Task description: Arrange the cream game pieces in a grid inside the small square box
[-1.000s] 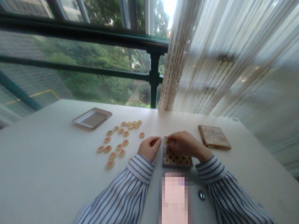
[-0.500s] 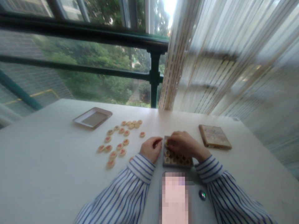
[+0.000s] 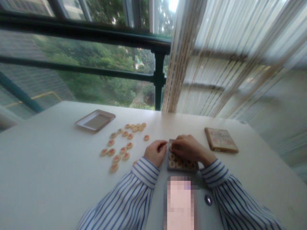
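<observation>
A small dark tray (image 3: 182,170) holds rows of round wooden Chinese chess pieces (image 3: 178,164). Over its upper part lies my right hand (image 3: 190,147), bent down, its fingertips closed at a chess piece (image 3: 171,147) in the far left corner; part of that piece shows beside the fingers. My left hand (image 3: 155,153) rests just left of the tray with its fingers curled together; anything inside them is hidden. Loose chess pieces (image 3: 123,150), several with red characters, are scattered on the table to the left. One piece (image 3: 146,137) sits apart, beyond my left hand.
On the white table (image 3: 59,166), an open shallow lid or tray (image 3: 96,121) lies at the far left. A flat decorated box (image 3: 221,140) is at the right. Near me are a pixelated phone-like shape (image 3: 180,204) and a small dark round object (image 3: 208,200). Beyond stand a green railing (image 3: 158,70) and a string curtain (image 3: 182,64).
Both hands and the chess pieces stay practically where they were. The view has shifted very slightly, and the green glint on the dark round object is gone.
</observation>
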Available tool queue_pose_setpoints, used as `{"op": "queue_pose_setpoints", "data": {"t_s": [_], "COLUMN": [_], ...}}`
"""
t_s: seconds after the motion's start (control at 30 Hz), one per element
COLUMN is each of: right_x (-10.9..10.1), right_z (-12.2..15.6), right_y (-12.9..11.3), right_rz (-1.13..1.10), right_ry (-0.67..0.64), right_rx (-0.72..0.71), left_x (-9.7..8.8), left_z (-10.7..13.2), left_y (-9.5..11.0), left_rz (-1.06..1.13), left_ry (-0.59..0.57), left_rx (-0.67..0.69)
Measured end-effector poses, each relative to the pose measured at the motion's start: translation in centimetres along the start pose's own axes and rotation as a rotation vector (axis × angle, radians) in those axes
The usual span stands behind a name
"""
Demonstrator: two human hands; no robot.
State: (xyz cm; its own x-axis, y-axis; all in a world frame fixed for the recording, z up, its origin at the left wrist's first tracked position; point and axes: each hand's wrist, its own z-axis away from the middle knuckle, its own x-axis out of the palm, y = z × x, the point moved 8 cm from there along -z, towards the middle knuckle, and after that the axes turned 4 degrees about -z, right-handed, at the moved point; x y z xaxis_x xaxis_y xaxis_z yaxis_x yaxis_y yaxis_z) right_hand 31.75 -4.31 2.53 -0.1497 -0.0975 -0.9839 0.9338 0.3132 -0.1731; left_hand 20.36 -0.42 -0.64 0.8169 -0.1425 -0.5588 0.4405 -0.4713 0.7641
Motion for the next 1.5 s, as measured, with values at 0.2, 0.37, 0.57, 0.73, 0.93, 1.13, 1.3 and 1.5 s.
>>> {"op": "queue_pose_setpoints", "data": {"t_s": [0.2,0.37,0.57,0.73,0.93,1.13,1.3,1.5], "right_x": [0.15,-0.10,-0.43,-0.26,-0.14,-0.31,-0.36,-0.21], "right_z": [0.06,0.23,0.31,0.26,0.25,0.33,0.31,0.26], "right_y": [-0.03,-0.19,-0.38,-0.34,-0.32,-0.50,-0.57,-0.61], "right_rz": [0.011,0.011,0.034,0.037,0.030,0.022,0.020,0.018], "right_ry": [-0.030,-0.027,-0.027,-0.046,-0.026,-0.033,-0.037,-0.052], "right_rx": [0.004,-0.003,0.003,0.013,-0.001,-0.007,-0.008,-0.011], "left_x": [0.01,-0.04,0.01,-0.06,-0.09,-0.18,-0.18,-0.26], "left_z": [-0.02,-0.01,0.00,-0.02,0.05,0.06,0.05,0.06], "left_y": [-0.01,-0.02,-0.09,-0.01,0.33,0.37,0.43,0.51], "left_rz": [-0.004,-0.011,-0.010,-0.008,-0.022,-0.023,-0.025,-0.024], "left_ry": [0.004,0.008,0.007,0.012,-0.009,0.005,0.006,0.011], "left_rx": [0.016,0.008,0.017,0.015,0.014,0.013,0.017,0.022]}}
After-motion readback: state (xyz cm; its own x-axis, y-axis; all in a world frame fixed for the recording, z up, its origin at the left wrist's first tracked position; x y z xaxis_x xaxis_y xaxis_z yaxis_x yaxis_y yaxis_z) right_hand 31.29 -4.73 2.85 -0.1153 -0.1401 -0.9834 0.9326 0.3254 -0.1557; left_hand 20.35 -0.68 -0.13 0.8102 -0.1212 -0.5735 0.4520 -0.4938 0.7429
